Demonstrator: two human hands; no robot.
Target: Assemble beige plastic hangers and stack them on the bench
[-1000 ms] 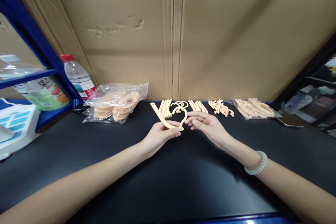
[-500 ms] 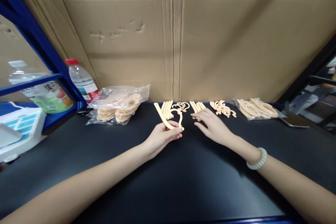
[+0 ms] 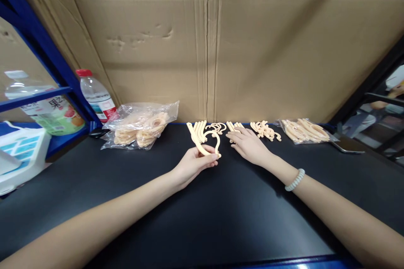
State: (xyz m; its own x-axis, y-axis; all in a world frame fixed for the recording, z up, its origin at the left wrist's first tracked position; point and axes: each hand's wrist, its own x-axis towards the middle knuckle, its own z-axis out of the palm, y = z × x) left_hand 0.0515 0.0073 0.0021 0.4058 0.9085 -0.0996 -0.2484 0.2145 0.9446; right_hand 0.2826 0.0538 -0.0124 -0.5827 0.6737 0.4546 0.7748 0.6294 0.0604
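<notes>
My left hand (image 3: 192, 164) pinches a half-built hanger (image 3: 204, 145), arm piece and hook joined, holding it up off the table (image 3: 221, 218) where I can see the joint. My right hand (image 3: 249, 145) lies spread, palm down, on the arm pieces (image 3: 235, 126) at the back edge, so the loose piles are close by. Hooks (image 3: 217, 127) and small clips (image 3: 265, 129) lie loose. The left bag (image 3: 140, 126) holds hangers; the right bag (image 3: 304, 130) holds more parts.

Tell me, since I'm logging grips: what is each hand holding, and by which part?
The left hand pinches a beige hanger piece at its lower bend. The right hand holds nothing; it rests on loose beige bars.
</notes>
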